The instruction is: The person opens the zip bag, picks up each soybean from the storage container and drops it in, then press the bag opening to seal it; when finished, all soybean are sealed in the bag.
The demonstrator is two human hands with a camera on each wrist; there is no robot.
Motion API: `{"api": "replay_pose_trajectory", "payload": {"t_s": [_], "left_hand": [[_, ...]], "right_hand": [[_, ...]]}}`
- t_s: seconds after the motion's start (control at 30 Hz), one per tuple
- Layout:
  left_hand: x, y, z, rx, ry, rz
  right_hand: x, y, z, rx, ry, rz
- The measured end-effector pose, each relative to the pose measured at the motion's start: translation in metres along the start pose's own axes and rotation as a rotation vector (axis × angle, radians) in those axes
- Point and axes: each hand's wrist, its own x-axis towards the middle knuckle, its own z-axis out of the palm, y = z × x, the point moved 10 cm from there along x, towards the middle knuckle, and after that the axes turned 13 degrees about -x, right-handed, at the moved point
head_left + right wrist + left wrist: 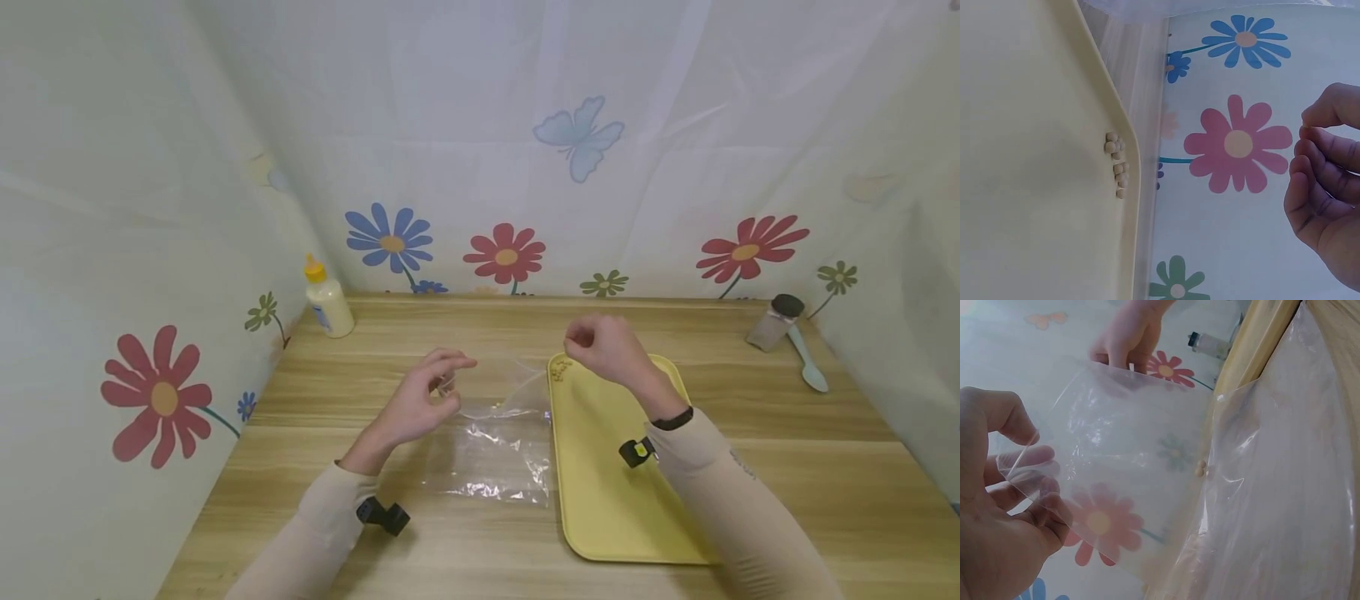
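My left hand [411,402] holds the mouth edge of a clear plastic bag [491,454], and the raised edge runs between its curled fingers and thumb in the left wrist view. The rest of the bag drapes down onto the table, left of a yellow tray [600,500]. Above the tray's far end is my right hand [611,348], thumb tip against index fingertip [1311,134]. Nothing shows between those tips; a tiny thing there could be hidden. Small round beige pieces [1116,164] cluster in the tray's far left corner, below the right hand.
At the back left stands a bottle [330,308] with a yellow cap. A small jar [772,325] with a black lid lies tilted at the back right, beside a pale blue spoon [812,371]. A flowered cloth [450,125] encloses the wooden table [825,483] at the back and sides.
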Motion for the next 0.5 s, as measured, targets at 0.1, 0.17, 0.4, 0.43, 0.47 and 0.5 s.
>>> {"api": "replay_pose_trajectory", "payload": {"t_s": [0.1,0.17,0.4,0.43,0.47,0.5], "left_hand": [[0.000,0.001,0.000,-0.003,-0.003,0.001],[0.000,0.000,0.000,-0.005,-0.004,-0.002],[0.001,-0.003,0.001,-0.006,-0.004,-0.008],[0.001,-0.003,0.001,-0.005,-0.005,-0.008],[0.001,-0.003,0.001,-0.006,-0.005,-0.007],[0.000,-0.002,0.001,-0.005,-0.005,-0.007]], "right_hand": [[0.000,-0.006,-0.006,0.011,0.028,-0.016],[0.000,-0.010,-0.009,0.013,0.051,-0.032],[-0.001,-0.026,-0.019,0.037,0.098,-0.078],[-0.001,-0.027,-0.020,0.040,0.099,-0.082],[-0.001,-0.029,-0.020,0.043,0.100,-0.086],[-0.001,-0.030,-0.021,0.045,0.102,-0.089]]}}
